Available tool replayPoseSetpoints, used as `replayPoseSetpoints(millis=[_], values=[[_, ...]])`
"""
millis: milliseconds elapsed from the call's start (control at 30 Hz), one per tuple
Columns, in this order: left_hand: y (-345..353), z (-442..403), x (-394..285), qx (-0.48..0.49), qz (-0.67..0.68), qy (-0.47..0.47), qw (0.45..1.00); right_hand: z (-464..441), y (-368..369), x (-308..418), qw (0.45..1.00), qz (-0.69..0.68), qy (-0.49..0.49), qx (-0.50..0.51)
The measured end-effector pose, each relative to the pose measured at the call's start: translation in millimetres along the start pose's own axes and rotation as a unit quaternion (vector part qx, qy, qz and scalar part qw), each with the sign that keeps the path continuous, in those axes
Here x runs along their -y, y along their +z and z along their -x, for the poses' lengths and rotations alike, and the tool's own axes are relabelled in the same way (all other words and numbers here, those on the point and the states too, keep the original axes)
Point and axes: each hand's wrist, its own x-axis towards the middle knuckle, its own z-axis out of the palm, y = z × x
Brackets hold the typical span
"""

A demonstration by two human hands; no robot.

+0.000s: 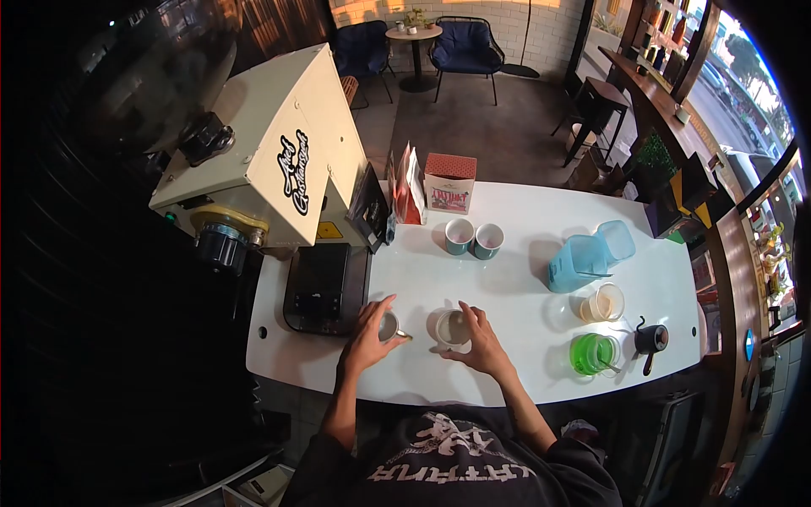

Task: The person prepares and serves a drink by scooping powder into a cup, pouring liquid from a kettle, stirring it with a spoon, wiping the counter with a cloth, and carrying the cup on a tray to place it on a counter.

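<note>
On the white table (515,203), my left hand (369,340) curves its fingers around a small metal cup (388,326) with a handle or spout on its right side. To the right of it, my right hand (484,342) has thumb and fingers around the side of a pale round cup (452,327). Both cups stand upright on the table, a short gap apart. Beyond my hands are a teal cup (459,237) and a second teal cup (488,242), side by side with their openings up.
A cream grinder (270,160) and black scale (328,287) are at left. A red-white box (449,183) and bag (410,188) stand behind. Rightward are a blue pitcher (578,264), a beige-stained cup (602,302), green liquid (591,354) in glass and a dark handled pot (650,340).
</note>
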Motion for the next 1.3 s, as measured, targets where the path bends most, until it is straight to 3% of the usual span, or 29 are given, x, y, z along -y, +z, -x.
replayPoseSetpoints(millis=[100,267,533,633,733,800,933,1000,1033,1100,1233,1300], values=[[3.5,-24.7,18.1,-0.04,-0.029,0.06,0.997,-1.5,3.3,-2.0,1.0,0.016,-0.014,0.01],[0.4,-70.2,38.6,-0.036,-0.042,0.07,0.996,-0.8,5.5,-2.6,0.999,0.022,-0.021,0.021],[-14.0,-108.1,54.8,-0.01,-0.032,0.082,0.996,5.5,18.5,-10.4,0.997,0.016,-0.062,-0.053],[-19.5,-115.9,56.6,0.01,-0.021,0.088,0.996,3.6,14.3,-5.0,1.0,0.015,-0.012,-0.021],[-20.2,-118.7,54.1,0.017,-0.018,0.08,0.997,3.1,18.2,-7.6,0.999,0.007,-0.029,-0.044],[-17.1,-115.3,46.0,-0.061,-0.021,0.127,0.99,3.3,18.3,-7.3,0.998,0.009,-0.028,-0.051],[-14.8,-90.2,20.4,-0.12,-0.06,0.148,0.98,7.9,16.2,-0.2,0.997,0.003,-0.022,-0.075],[-1.3,-68.6,9.8,-0.204,-0.029,0.132,0.97,12.2,11.7,2.6,0.996,0.006,-0.019,-0.089],[12.2,-55.8,10.6,-0.195,-0.026,0.137,0.971,15.9,9.0,3.4,0.995,0.01,-0.023,-0.092],[42.3,-29.7,13.5,-0.093,0.202,0.028,0.975,23.4,1.9,2.6,0.996,0.004,-0.01,-0.085],[80.7,2.6,2.5,0.06,0.223,0.01,0.973,44.3,-15.8,-0.2,0.997,-0.034,0.038,-0.06],[95.1,3.6,-1.2,0.115,0.177,0.054,0.976,58.5,-22.1,-4.6,0.994,-0.016,0.041,-0.096]])
